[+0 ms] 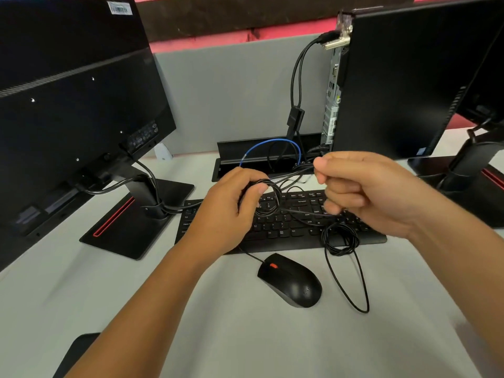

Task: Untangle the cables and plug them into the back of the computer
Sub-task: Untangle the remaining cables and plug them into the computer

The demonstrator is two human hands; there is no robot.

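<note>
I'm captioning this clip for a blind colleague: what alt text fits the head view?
Two hands work at tangled black cables above a keyboard: the left hand grips a coil, the right hand pinches a strand. A mouse lies nearer, and the small computer stands behind, ports facing left.

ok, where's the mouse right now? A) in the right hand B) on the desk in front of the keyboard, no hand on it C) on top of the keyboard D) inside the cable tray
B: the mouse lies on the desk on the near side of the keyboard, while the left hand and right hand are both up over the keyboard gripping the tangled black cables.
</note>
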